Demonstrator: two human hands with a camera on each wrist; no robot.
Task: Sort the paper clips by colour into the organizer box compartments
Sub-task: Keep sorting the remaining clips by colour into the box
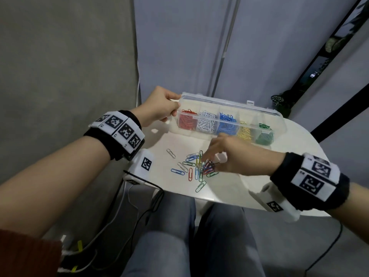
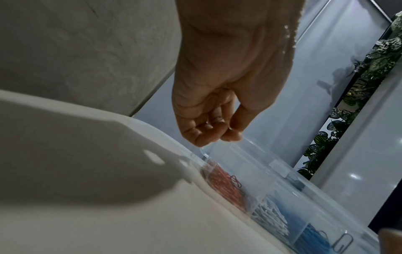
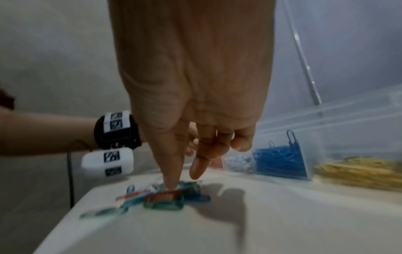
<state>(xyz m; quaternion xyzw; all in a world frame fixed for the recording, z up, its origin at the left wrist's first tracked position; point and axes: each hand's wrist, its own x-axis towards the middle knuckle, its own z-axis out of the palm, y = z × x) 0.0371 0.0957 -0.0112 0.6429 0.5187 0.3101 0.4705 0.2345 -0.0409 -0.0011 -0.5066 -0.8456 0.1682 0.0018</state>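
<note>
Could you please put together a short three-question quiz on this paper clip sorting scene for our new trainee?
1. Going away from the left hand, in what order do the colours fill the organizer box?
2. True or false: the right hand is reaching into the green compartment.
3. What does the left hand grip? A) the end of the box B) a loose clip C) the table edge

Key:
1. Red, white, blue, yellow, green.
2. False; its fingertips are down on the pile of loose clips on the table.
3. A.
</note>
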